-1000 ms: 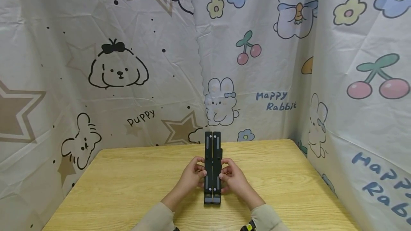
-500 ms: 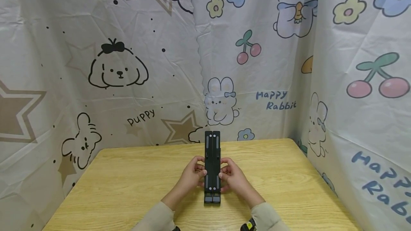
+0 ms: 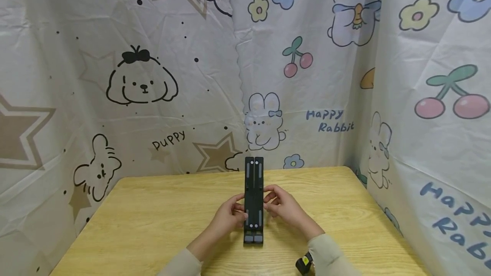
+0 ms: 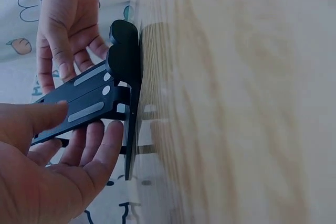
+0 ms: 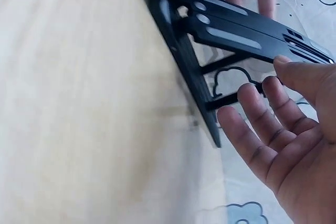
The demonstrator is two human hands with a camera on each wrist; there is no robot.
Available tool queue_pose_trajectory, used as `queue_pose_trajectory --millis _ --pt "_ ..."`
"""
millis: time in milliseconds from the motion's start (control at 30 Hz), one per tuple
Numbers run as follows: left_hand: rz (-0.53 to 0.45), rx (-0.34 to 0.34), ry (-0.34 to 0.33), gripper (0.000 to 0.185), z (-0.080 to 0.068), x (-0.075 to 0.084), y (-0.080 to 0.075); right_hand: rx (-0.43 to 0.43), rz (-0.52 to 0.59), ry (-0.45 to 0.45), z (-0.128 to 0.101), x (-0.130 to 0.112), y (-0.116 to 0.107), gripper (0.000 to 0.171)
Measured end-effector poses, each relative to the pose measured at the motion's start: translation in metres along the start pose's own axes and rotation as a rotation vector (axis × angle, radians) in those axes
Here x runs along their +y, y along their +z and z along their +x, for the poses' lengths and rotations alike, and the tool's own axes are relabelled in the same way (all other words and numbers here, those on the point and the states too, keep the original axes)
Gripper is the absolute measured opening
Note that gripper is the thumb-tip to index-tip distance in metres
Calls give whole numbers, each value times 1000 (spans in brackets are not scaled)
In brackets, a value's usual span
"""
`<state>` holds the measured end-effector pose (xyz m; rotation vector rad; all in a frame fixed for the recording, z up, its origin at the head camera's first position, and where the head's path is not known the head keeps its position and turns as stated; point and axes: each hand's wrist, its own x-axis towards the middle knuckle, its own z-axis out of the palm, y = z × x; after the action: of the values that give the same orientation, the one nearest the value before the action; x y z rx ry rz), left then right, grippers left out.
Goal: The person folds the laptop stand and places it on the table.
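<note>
A black folding stand (image 3: 253, 195) sits upright on the wooden table (image 3: 153, 216), its two raised arms side by side. My left hand (image 3: 229, 215) holds its left side; in the left wrist view my left hand (image 4: 58, 171) has the thumb over the stand's (image 4: 89, 100) arms and the fingers under them. My right hand (image 3: 285, 208) is at the right side. In the right wrist view my right hand (image 5: 283, 135) has its thumb at the edge of the stand's (image 5: 236, 30) upper arm, and its spread fingers hang loose below without touching.
Cartoon-printed cloth (image 3: 153, 76) walls in the table at the back, left and right. A small black and yellow device (image 3: 303, 264) is on my right wrist. The stand is the only object on the wood.
My right hand has lifted off the stand's lower right side and moved up and back, fingers loosened. The left hand stays on the left side. The stand has barely shifted.
</note>
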<state>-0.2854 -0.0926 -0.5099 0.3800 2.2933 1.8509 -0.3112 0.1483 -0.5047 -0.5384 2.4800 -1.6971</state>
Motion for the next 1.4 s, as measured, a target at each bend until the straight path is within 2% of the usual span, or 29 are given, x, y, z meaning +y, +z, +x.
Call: queue_pose_trajectory --millis 167,300,500,700,833,1033,1267,1400 --pt "14 -59 -23 73 -6 0 -5 -1 -43 -29 9 -10 -19 42" --pt "72 -94 -22 72 -12 0 -8 -16 -75 -60 17 -17 -36 46" --pt "189 -119 -4 74 -20 0 -9 -33 -106 -95 34 -27 -56 58" --pt "205 -147 -5 81 -21 -3 -10 -78 -156 -149 52 -41 -70 65" --pt "207 -171 -1 83 -22 -6 -10 -102 -195 -172 62 -50 -74 65" --pt "264 -189 2 77 -23 -10 -9 -137 -230 -181 73 -55 -75 65" --pt "339 -162 -24 79 -24 -8 -4 -200 -207 -198 77 -67 -74 63" --pt "382 -144 -14 81 -24 -9 -1 -206 -211 -188 78 -67 -72 60"
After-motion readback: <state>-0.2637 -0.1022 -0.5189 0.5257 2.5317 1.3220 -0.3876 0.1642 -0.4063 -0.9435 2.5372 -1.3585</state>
